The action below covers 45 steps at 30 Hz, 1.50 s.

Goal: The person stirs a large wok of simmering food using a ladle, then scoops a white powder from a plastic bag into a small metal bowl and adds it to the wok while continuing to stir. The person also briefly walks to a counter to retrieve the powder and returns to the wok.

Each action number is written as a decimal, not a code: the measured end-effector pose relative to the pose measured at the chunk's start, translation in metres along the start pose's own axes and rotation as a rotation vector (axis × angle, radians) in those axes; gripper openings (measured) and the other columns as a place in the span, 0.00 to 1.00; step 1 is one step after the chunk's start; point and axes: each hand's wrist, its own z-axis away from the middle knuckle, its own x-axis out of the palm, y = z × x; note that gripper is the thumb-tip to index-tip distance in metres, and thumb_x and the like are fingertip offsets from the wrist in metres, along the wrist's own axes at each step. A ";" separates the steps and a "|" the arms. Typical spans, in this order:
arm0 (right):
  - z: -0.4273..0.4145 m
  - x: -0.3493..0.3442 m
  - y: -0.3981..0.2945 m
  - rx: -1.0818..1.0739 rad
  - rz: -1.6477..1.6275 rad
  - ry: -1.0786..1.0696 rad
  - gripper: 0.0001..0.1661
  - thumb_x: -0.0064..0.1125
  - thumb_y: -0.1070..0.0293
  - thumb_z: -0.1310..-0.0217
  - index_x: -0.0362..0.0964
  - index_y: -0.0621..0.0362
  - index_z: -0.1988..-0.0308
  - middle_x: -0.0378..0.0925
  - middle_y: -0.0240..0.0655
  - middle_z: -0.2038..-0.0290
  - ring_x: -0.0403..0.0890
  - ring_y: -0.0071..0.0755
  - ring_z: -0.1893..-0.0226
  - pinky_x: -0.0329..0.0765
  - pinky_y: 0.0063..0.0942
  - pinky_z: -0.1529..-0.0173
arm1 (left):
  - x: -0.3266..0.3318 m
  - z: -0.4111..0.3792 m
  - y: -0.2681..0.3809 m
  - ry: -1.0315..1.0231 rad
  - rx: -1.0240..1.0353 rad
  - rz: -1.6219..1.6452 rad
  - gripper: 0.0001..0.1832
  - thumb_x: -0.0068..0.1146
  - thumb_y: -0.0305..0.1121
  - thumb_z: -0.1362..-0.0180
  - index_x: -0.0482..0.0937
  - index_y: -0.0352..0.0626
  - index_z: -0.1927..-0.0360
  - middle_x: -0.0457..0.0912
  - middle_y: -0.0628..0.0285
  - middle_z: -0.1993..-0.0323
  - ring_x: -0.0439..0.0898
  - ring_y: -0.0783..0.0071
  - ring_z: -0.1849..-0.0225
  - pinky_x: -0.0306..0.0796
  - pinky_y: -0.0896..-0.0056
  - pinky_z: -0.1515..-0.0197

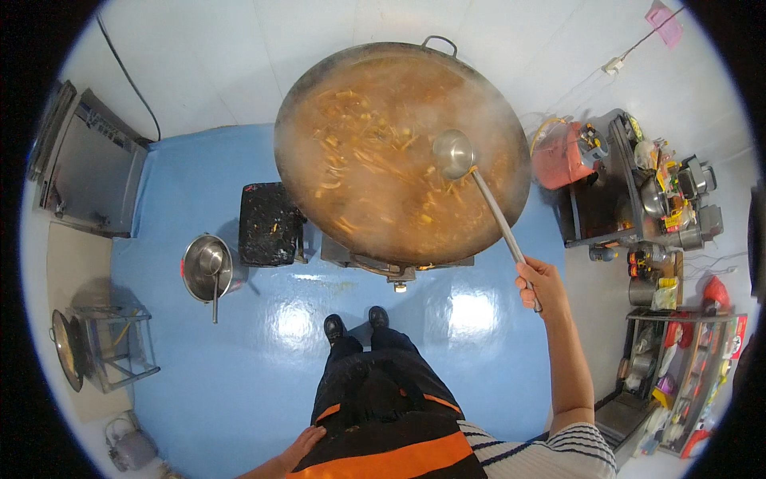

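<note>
My right hand [541,284] grips the long metal handle of a ladle [453,154] near its end. The ladle's round bowl is over the right half of a very large wok [519,179]; whether it touches the food I cannot tell. Steam rises from the brown stew [383,149] inside, which holds pale strips and small chunks. Low at my left side, my left hand [305,444] rests against the edge of my black and orange apron [383,449], holding nothing that I can see.
Under the wok stands a gas burner [399,272]. Left of it are a black stool [269,224] and a steel pot [190,263] with another ladle inside. A red gas cylinder [559,155] and a loaded shelf [637,209] line the right wall. A metal stand [119,347] is far left.
</note>
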 end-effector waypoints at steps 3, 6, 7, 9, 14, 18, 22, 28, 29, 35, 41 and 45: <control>-0.003 -0.004 0.005 0.045 -0.050 -0.017 0.13 0.53 0.69 0.42 0.68 0.64 0.58 0.64 0.27 0.83 0.58 0.12 0.91 0.52 0.15 0.90 | 0.002 -0.003 0.009 -0.019 -0.010 -0.003 0.25 0.44 0.24 0.44 0.59 0.39 0.41 0.62 0.48 0.43 0.62 0.51 0.40 0.55 0.56 0.37; -0.001 -0.006 0.007 0.076 -0.065 -0.054 0.13 0.52 0.69 0.41 0.67 0.64 0.58 0.64 0.27 0.82 0.57 0.12 0.90 0.51 0.15 0.89 | 0.002 -0.008 0.015 -0.028 -0.015 -0.013 0.25 0.45 0.25 0.44 0.59 0.39 0.41 0.62 0.48 0.42 0.61 0.51 0.41 0.55 0.56 0.37; 0.000 -0.007 0.007 0.081 -0.063 -0.067 0.13 0.52 0.69 0.41 0.67 0.64 0.58 0.64 0.27 0.82 0.57 0.12 0.90 0.51 0.14 0.89 | 0.001 -0.009 0.017 -0.028 -0.013 -0.014 0.25 0.45 0.25 0.44 0.58 0.39 0.41 0.62 0.48 0.42 0.61 0.51 0.41 0.55 0.56 0.37; 0.000 -0.009 0.007 0.119 -0.103 -0.089 0.14 0.52 0.66 0.40 0.68 0.61 0.56 0.63 0.26 0.83 0.55 0.10 0.90 0.51 0.12 0.89 | -0.001 -0.014 0.022 -0.026 -0.004 -0.029 0.26 0.45 0.25 0.44 0.58 0.39 0.40 0.61 0.48 0.42 0.61 0.51 0.41 0.56 0.57 0.37; 0.006 -0.033 0.005 0.209 -0.279 -0.222 0.15 0.50 0.66 0.39 0.68 0.62 0.55 0.62 0.25 0.83 0.54 0.09 0.90 0.49 0.11 0.90 | -0.009 -0.023 0.046 0.015 0.035 -0.082 0.26 0.46 0.26 0.44 0.57 0.39 0.40 0.60 0.49 0.42 0.61 0.51 0.41 0.56 0.57 0.38; 0.011 -0.051 0.017 0.267 -0.413 -0.360 0.16 0.50 0.65 0.39 0.69 0.60 0.53 0.61 0.24 0.84 0.52 0.08 0.91 0.48 0.11 0.91 | -0.003 -0.028 0.043 -0.002 0.024 -0.090 0.26 0.46 0.26 0.43 0.57 0.39 0.40 0.60 0.48 0.41 0.60 0.51 0.40 0.55 0.57 0.37; 0.020 -0.053 0.027 0.231 -0.371 -0.395 0.16 0.51 0.66 0.40 0.69 0.59 0.53 0.61 0.24 0.84 0.51 0.08 0.91 0.48 0.11 0.91 | -0.008 -0.034 0.064 0.014 0.009 -0.030 0.26 0.47 0.27 0.43 0.57 0.39 0.40 0.59 0.47 0.41 0.59 0.50 0.39 0.54 0.58 0.37; 0.025 -0.037 0.017 0.033 -0.108 -0.285 0.17 0.50 0.70 0.40 0.68 0.61 0.51 0.63 0.26 0.84 0.55 0.10 0.92 0.52 0.12 0.91 | 0.000 -0.039 0.070 0.136 0.097 -0.023 0.26 0.48 0.26 0.44 0.59 0.38 0.41 0.60 0.49 0.41 0.60 0.50 0.40 0.54 0.57 0.36; 0.028 -0.030 0.011 -0.002 -0.060 -0.258 0.17 0.50 0.71 0.40 0.68 0.61 0.50 0.63 0.26 0.84 0.56 0.11 0.91 0.53 0.13 0.91 | 0.005 -0.036 0.063 0.161 0.085 0.006 0.25 0.48 0.26 0.44 0.60 0.38 0.41 0.61 0.49 0.41 0.61 0.50 0.40 0.55 0.57 0.37; 0.007 -0.009 0.006 -0.532 0.528 -0.009 0.24 0.50 0.77 0.44 0.64 0.62 0.46 0.62 0.26 0.84 0.63 0.17 0.87 0.61 0.19 0.84 | 0.057 -0.005 0.004 0.139 -0.114 -0.022 0.23 0.51 0.23 0.48 0.67 0.37 0.46 0.68 0.50 0.46 0.67 0.54 0.43 0.60 0.58 0.40; -0.009 0.053 0.000 -1.070 0.986 0.343 0.24 0.52 0.77 0.47 0.66 0.60 0.47 0.67 0.38 0.81 0.71 0.31 0.82 0.69 0.26 0.76 | 0.001 -0.002 0.064 0.465 0.109 -0.263 0.20 0.54 0.24 0.50 0.70 0.34 0.50 0.72 0.49 0.51 0.72 0.56 0.48 0.65 0.60 0.44; -0.040 0.072 0.026 -1.082 1.078 0.332 0.33 0.54 0.74 0.47 0.58 0.50 0.41 0.70 0.38 0.77 0.72 0.41 0.84 0.70 0.31 0.79 | 0.018 0.028 -0.005 0.582 -0.052 -0.139 0.19 0.48 0.26 0.46 0.70 0.37 0.49 0.73 0.50 0.52 0.73 0.58 0.51 0.66 0.60 0.45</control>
